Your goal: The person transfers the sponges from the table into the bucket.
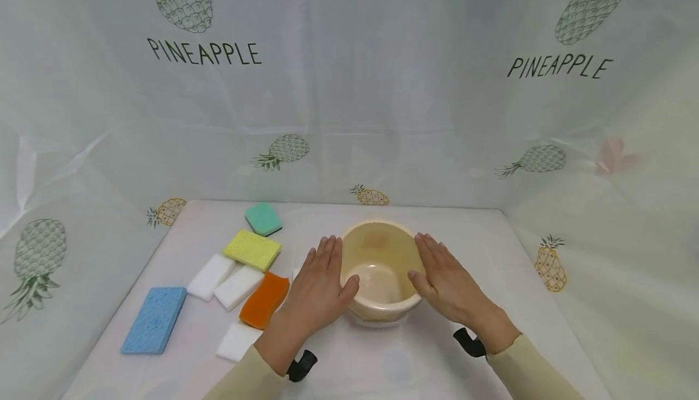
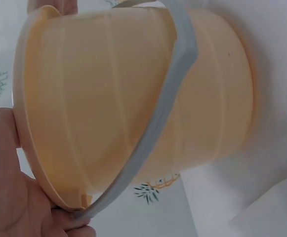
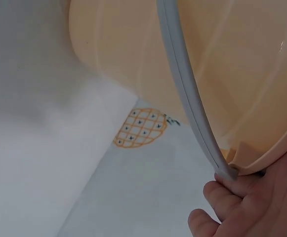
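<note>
Head view high, facing forward-down, wrist views close beside the bucket (image 1: 380, 266), shared by all

- Bucket (image 1: 382, 266): you have a pale peach-yellow, plain one, with a grey handle (image 2: 175, 98).
- Sponge (image 1: 263, 218), left of the bucket and farthest back: your teal-green piece.
- Sponge (image 1: 252, 249), just left of the bucket: yellow.
- Sponge (image 1: 264, 300), left of the bucket's near side: orange.
- Blocks (image 1: 225, 281), left of the bucket: white; you have another white block (image 1: 236, 341) nearer you.
- Sponge (image 1: 155, 319), farthest left of the bucket: light blue.
- Table cover (image 1: 491, 248) under the bucket: white with orange pineapples.
- Curtain (image 1: 382, 84) behind the bucket: your translucent white sheet, printed with grey-green pineapples and dark "PINEAPPLE" lettering.
- Sleeves (image 1: 535, 369), near side of the bucket: yours are pale yellow, with black wrist straps (image 1: 469, 342).
</note>
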The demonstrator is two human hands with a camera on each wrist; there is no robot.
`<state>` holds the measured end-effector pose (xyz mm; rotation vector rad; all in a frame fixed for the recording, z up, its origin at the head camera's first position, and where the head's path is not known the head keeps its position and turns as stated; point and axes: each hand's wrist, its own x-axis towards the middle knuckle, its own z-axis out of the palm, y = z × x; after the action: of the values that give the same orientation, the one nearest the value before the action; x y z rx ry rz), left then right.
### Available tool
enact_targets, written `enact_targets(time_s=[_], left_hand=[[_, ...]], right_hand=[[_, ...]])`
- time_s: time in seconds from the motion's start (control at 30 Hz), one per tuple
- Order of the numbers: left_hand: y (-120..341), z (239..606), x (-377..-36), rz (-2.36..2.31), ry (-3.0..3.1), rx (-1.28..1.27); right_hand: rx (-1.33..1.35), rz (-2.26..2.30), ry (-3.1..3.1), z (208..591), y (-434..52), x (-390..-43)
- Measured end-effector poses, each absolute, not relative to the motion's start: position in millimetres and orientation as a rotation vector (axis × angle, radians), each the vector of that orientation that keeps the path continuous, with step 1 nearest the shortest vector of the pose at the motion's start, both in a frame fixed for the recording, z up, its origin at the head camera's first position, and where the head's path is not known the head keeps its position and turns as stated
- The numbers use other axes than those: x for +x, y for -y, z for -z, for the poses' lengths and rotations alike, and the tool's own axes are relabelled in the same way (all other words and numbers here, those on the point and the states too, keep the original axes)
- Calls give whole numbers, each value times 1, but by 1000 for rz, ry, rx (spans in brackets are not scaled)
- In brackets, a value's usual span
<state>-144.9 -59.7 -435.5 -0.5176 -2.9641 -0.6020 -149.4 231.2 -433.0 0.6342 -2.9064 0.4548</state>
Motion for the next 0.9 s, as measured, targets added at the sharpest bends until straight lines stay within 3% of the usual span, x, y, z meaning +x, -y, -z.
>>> enact_targets(time_s=[0.33, 0.9], left_hand=[[74, 432, -129, 571, 2934, -519], [91, 425, -137, 578, 2990, -613]], right_hand=[[629, -274, 2855, 434, -215, -140], [578, -238, 2804, 438, -215, -136]])
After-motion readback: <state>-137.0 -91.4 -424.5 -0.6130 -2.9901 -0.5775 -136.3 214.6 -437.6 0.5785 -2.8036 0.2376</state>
